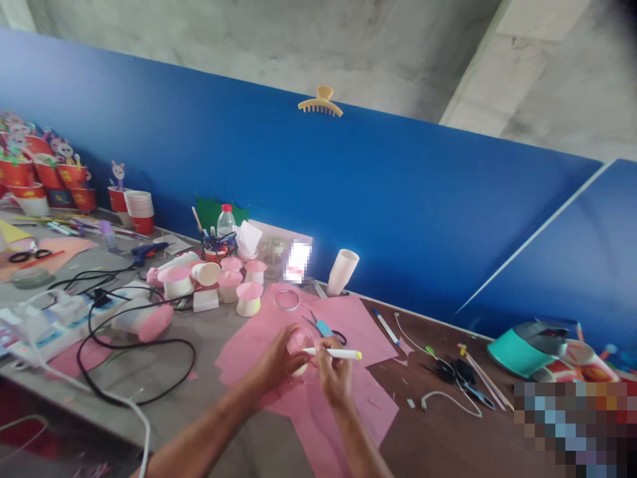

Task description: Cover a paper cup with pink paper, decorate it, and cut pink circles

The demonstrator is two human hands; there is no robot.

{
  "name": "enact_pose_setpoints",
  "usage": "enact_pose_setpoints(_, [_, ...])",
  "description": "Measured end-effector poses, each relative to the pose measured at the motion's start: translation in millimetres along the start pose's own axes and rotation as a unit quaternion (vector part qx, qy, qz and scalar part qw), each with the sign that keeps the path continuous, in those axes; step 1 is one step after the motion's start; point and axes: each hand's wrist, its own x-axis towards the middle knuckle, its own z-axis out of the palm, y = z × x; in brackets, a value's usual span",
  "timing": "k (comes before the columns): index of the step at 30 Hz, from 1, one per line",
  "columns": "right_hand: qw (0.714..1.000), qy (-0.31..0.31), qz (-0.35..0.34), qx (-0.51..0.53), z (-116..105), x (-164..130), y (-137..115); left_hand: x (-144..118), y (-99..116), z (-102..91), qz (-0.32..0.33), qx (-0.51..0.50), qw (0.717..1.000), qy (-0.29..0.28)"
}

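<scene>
My left hand (pixel 279 357) is closed around a small paper cup with a pink paper top (pixel 299 338), held over pink paper sheets (pixel 343 392). Between the fingers of my right hand (pixel 334 375) is a white marker with a yellow end (pixel 343 354). The marker's other end points at the cup's pink top; whether it touches I cannot tell. Just behind my right hand lie blue-handled scissors (pixel 324 328). A roll of tape (pixel 287 300) rests on the pink paper farther back. Several white cups with pink tops (pixel 249 299) stand to the left.
Black cables (pixel 194 358) and a white power strip (pixel 64 332) spread across the left side. A pale paper cup stack (pixel 343 271) leans near the blue partition (pixel 398 199). To the right lie a blue-capped marker (pixel 386 326), a white cord (pixel 450 393) and dark-handled scissors (pixel 472 392).
</scene>
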Motion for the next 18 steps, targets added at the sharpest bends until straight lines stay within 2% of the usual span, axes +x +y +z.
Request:
enact_pose_setpoints(5, [0.999, -0.004, 0.038, 0.032, -2.4, 2.1, -5.3, -0.8, 1.9, -1.2, -0.013, -0.008, 1.000, -0.005])
enact_pose_setpoints(8, [1.000, 0.004, 0.019, 0.008, -3.3, 3.4, -7.6, -1.2, 1.7, -0.9, -0.023, -0.021, 0.999, -0.004])
enact_pose_setpoints(12, [0.998, 0.028, -0.030, -0.045, -2.1, 3.3, -6.8, -1.1, 0.5, -0.2, -0.039, -0.034, 0.998, -0.035])
enact_pose_setpoints(18, [1.000, 0.012, -0.013, -0.016, 1.8, -0.4, -2.9, -0.8, 0.9, -2.0, -0.036, -0.013, 0.999, -0.016])
